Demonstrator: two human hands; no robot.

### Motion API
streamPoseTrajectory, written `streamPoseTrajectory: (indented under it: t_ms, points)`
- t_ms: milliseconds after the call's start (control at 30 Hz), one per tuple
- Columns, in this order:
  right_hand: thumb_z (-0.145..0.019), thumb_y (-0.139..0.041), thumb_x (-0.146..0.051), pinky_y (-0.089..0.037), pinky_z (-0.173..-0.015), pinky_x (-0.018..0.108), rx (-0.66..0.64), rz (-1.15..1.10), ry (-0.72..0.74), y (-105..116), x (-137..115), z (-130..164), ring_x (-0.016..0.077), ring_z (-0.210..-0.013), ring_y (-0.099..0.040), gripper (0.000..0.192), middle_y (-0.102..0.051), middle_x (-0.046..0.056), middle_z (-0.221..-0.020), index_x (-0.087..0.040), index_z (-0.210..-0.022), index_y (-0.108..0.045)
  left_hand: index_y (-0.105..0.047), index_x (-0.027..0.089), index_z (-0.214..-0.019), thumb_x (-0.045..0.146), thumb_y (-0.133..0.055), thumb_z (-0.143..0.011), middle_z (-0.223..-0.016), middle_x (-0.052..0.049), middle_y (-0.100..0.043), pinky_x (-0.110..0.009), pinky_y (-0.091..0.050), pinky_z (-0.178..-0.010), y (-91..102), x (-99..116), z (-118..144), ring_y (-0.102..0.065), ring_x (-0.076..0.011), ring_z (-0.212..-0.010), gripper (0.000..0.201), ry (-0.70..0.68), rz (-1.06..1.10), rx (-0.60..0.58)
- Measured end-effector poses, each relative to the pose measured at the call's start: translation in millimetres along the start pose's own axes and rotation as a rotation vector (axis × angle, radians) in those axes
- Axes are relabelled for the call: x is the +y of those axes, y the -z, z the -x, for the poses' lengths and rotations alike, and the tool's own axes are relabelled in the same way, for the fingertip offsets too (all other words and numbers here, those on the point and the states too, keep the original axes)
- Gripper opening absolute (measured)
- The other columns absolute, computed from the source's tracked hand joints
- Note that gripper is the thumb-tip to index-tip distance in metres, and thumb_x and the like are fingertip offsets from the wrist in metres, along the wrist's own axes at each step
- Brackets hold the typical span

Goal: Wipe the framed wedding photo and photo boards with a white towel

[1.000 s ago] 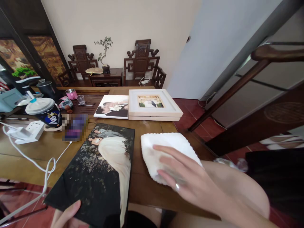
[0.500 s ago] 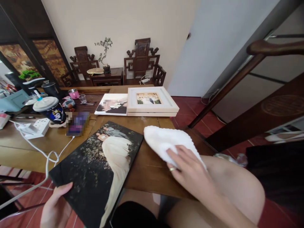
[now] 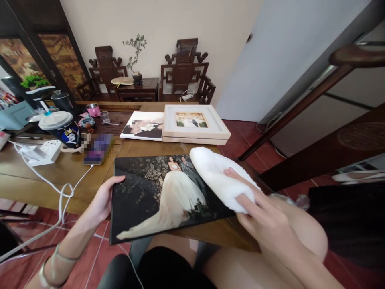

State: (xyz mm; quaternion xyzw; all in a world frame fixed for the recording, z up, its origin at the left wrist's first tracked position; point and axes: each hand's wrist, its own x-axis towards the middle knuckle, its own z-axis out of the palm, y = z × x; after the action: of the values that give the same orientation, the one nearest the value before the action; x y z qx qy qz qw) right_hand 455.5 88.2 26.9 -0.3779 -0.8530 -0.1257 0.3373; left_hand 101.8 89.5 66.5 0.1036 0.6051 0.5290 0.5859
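The left hand (image 3: pixel 104 196) grips a newly turned photo panel (image 3: pixel 177 192) by its left edge. The right hand (image 3: pixel 266 214) clutches a white cloth (image 3: pixel 218 176), now across the panel's right end, apparently meeting its surface.

The wedding photo panel (image 3: pixel 180 192) has turned from lengthwise to sideways, so the couple in it now stand nearly upright. The left hand (image 3: pixel 105 196) has risen to its left edge, bringing a bangle (image 3: pixel 45 276) on the forearm into view. The white cloth (image 3: pixel 219 174), in the right hand (image 3: pixel 264 214), earlier beside the panel, now overlaps its right end.
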Motion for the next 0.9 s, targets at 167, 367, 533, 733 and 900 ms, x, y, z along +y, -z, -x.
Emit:
streamPoseTrajectory:
  t_ms: [167,367,533,733,900]
  points:
    - [-0.076,-0.041,0.010,-0.050,-0.103,0.049,-0.049,-0.138,0.124,-19.6,9.5,-1.7,0.0317,-0.136,-0.045,0.041,-0.053,0.018,-0.142,-0.018,-0.102,-0.056,-0.070,0.018,-0.086,0.023,-0.080,-0.066,-0.082,-0.002,-0.077,-0.023,-0.057,-0.059,-15.2,16.3,-28.5,-0.072,-0.0177,-0.067,0.024,-0.179,-0.248,-0.158]
    - [-0.073,-0.037,0.011,-0.052,-0.098,0.053,-0.136,-0.116,0.135,-27.4,10.1,-5.6,0.0315,-0.137,-0.044,0.046,-0.056,0.018,-0.139,-0.019,-0.100,-0.058,-0.069,0.014,-0.101,0.035,-0.093,-0.048,-0.095,-0.008,-0.077,-0.033,-0.060,-0.075,-25.2,23.1,-64.2,-0.074,-0.0241,-0.081,0.062,-0.328,-0.525,-0.211]
    - [-0.068,-0.037,0.010,-0.053,-0.094,0.051,-0.199,-0.101,0.115,-27.6,13.2,-17.3,0.0316,-0.135,-0.047,0.048,-0.058,0.017,-0.137,-0.019,-0.099,-0.062,-0.071,0.014,-0.099,0.049,-0.089,-0.052,-0.102,-0.010,-0.076,-0.036,-0.059,-0.079,-18.2,28.3,-84.8,-0.073,-0.0270,-0.089,0.062,-0.404,-0.730,-0.304]
    - [-0.067,-0.040,0.005,-0.038,-0.107,0.063,-0.313,-0.075,0.054,-49.0,24.6,-34.4,0.0351,-0.142,-0.034,0.059,-0.046,0.017,-0.149,-0.018,-0.116,-0.063,-0.073,0.016,-0.090,0.061,-0.082,-0.055,-0.090,-0.007,-0.076,-0.029,-0.053,-0.065,-15.7,35.8,-95.6,-0.071,-0.0269,-0.083,0.058,-0.521,-1.069,-0.282]
    - [-0.068,-0.041,0.006,-0.035,-0.110,0.064,-0.333,-0.012,0.043,-62.1,23.8,-34.0,0.0368,-0.143,-0.030,0.060,-0.047,0.016,-0.148,-0.017,-0.118,-0.064,-0.063,0.020,-0.065,0.071,-0.075,-0.052,-0.061,-0.001,-0.064,-0.027,-0.039,-0.052,-25.7,44.6,-94.9,-0.064,-0.0227,-0.064,0.055,-0.622,-1.378,-0.153]
